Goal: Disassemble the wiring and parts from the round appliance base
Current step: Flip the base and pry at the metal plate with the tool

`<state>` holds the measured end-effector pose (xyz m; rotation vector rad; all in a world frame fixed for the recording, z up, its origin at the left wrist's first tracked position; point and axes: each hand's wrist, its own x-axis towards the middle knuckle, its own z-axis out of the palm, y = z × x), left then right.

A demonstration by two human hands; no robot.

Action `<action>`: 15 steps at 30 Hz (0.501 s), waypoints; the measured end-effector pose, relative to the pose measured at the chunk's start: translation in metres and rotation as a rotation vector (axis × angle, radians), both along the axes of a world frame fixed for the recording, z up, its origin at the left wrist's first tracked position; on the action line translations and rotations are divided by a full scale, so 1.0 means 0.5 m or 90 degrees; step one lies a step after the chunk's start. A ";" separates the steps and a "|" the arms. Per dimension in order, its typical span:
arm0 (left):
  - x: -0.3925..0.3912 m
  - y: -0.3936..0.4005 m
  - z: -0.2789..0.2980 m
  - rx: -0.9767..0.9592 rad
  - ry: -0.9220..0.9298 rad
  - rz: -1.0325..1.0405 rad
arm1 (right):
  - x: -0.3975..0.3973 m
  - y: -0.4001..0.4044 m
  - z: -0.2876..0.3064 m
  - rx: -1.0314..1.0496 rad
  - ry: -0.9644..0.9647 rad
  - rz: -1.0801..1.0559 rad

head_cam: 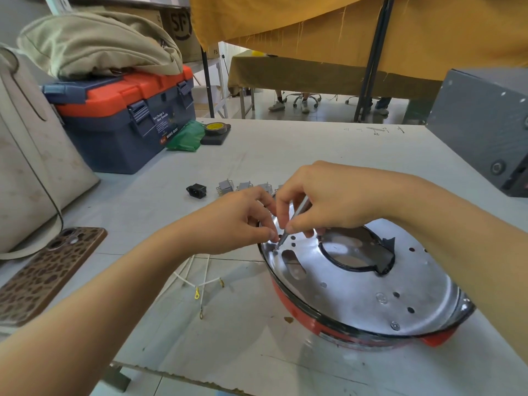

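Where the round appliance base (pixel 363 284) lies on the white table (pixel 285 150), at its near right part, its shiny metal plate faces up inside a red rim. A slim screwdriver (pixel 295 217) is gripped by the right hand (pixel 323 201), its tip set at the plate's left edge. The tip is pinched by the curled fingers of the left hand (pixel 237 221). White wires (pixel 200 281) lie just left of the base; grey switches (pixel 243 186) and a black socket (pixel 196 190) are lined up behind it. A toolbox (pixel 125 115) and a phone (pixel 48 270) are seen farther left.

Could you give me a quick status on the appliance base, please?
Right hand grips slim screwdriver, tip at the round appliance base rim. Left hand pinches beside the tip. White wires lie on the table, out of the way.
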<state>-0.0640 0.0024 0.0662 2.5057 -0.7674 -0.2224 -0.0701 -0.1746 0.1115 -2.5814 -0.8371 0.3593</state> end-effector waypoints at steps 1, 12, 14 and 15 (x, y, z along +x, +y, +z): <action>0.000 0.000 0.000 0.002 -0.001 0.000 | -0.001 0.001 -0.002 0.008 0.009 -0.005; 0.007 0.001 0.003 0.018 0.039 0.003 | 0.000 -0.010 -0.008 0.030 -0.012 -0.004; 0.009 -0.001 0.010 0.046 0.056 -0.002 | -0.001 -0.011 -0.008 0.031 -0.013 -0.003; 0.009 -0.004 0.013 0.064 0.059 -0.006 | -0.001 -0.011 -0.008 0.033 -0.010 -0.003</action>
